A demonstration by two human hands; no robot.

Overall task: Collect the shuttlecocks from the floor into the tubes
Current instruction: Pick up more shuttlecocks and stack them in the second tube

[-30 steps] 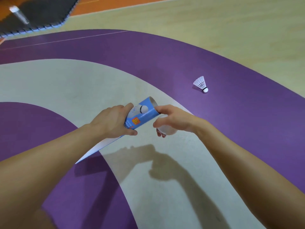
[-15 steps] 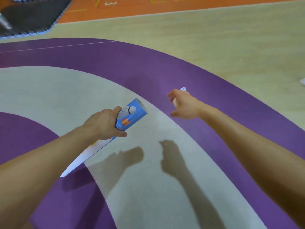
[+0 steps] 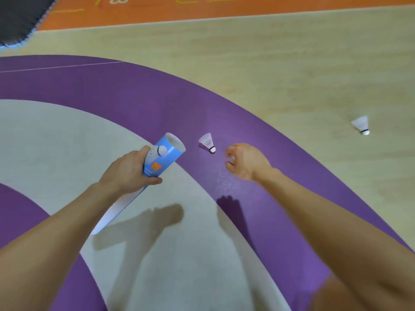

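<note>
My left hand point(image 3: 129, 170) grips a blue and white shuttlecock tube point(image 3: 165, 158) around its upper part. The tube's open mouth points up and to the right, above the grey floor. A white shuttlecock point(image 3: 207, 142) lies on its side on the purple floor band, just right of the tube's mouth. My right hand point(image 3: 246, 161) hovers a little to the right of that shuttlecock, with loosely curled fingers and nothing in them. A second white shuttlecock point(image 3: 361, 125) lies farther right on the beige floor.
The floor has curved purple and grey bands, beige wood beyond them and an orange strip point(image 3: 202, 7) at the far edge. A dark mat point(image 3: 18, 16) lies at the far left corner. Shadows of my arms fall on the grey area.
My right hand left the tube's mouth and reached out to the shuttlecock on the purple band. The view shifted forward, and a second shuttlecock came into view at the right.
</note>
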